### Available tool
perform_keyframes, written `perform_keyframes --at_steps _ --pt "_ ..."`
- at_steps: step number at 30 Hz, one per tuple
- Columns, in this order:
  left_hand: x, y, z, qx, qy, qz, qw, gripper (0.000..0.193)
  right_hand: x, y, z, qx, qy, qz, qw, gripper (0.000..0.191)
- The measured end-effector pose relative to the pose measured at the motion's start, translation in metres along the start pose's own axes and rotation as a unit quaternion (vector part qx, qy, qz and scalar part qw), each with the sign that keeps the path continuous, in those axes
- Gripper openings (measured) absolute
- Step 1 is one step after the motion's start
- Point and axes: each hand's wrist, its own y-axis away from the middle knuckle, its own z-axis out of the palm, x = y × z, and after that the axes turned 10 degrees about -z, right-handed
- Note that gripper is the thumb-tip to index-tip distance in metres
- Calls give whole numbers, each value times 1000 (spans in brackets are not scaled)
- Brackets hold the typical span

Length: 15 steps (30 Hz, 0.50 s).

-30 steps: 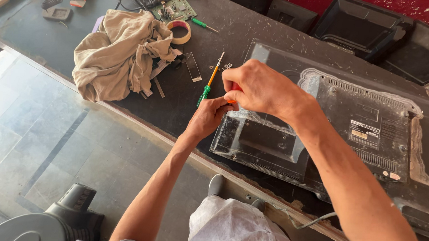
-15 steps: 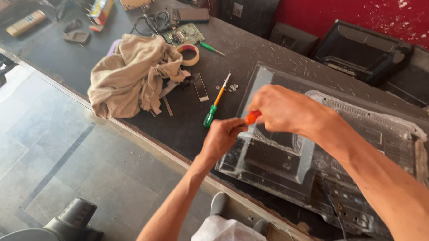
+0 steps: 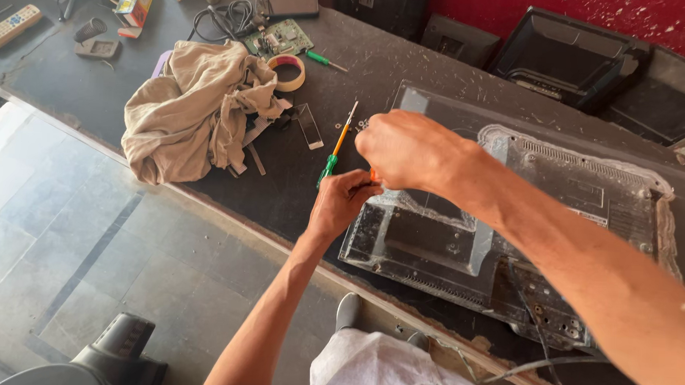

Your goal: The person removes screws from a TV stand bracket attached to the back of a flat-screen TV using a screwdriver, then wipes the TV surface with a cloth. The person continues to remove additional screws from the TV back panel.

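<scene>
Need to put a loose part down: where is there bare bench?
Bare bench lies left of the cloth, below the remote, and behind the screwdriver towards the monitors. It is crowded around the tape roll and circuit board.

The hands [image 3: 377, 178] hide most of an orange tool [image 3: 373, 174].

A dark, scratched workbench top [image 3: 408, 62] runs diagonally across the frame. Grey tiled floor [image 3: 67, 244] fills the lower left; a red speckled wall [image 3: 667, 22] shows upper right.
</scene>
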Motion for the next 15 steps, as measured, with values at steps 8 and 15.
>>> perform_keyframes --at_steps 8,15 --pt "1 -6 2 -15 -28 50 998 16 3 7 -10 -42 -118 113 986 35" --pt "-5 -4 8 1 53 63 997 17 5 8 10 113 67 -98 986 17"
